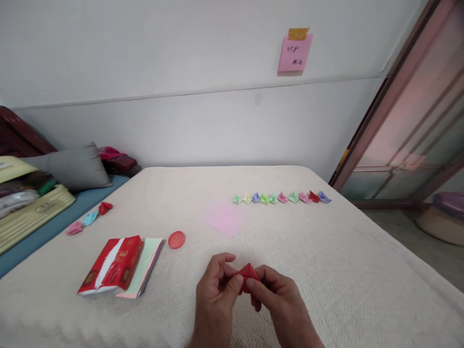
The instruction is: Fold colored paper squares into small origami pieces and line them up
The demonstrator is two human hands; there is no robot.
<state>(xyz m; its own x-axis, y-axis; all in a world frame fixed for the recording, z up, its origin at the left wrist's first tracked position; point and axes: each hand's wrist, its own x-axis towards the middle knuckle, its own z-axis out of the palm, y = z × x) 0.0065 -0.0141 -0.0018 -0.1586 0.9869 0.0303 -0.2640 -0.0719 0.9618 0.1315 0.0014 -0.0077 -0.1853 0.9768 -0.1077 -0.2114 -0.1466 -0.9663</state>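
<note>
Between my two hands is a small folded red paper [249,272], its pointed top facing away from me. My left hand [219,295] pinches its left side between thumb and fingers. On the right side, my right hand [277,297] grips it with the thumb pressed on the near face. The fingers behind the paper are partly hidden. Beyond the hands, a flat pink paper sheet [225,220] lies on the white tablecloth [188,193]. A round red lid [177,239] rests to the left of the hands.
A row of several small folded paper boats [282,197] stands at the back right. A red packet [114,263] overlaps a stack of coloured paper [148,266] at left. Several folded papers [90,218] lie by the left edge. A pink note [295,53] is taped to the wall.
</note>
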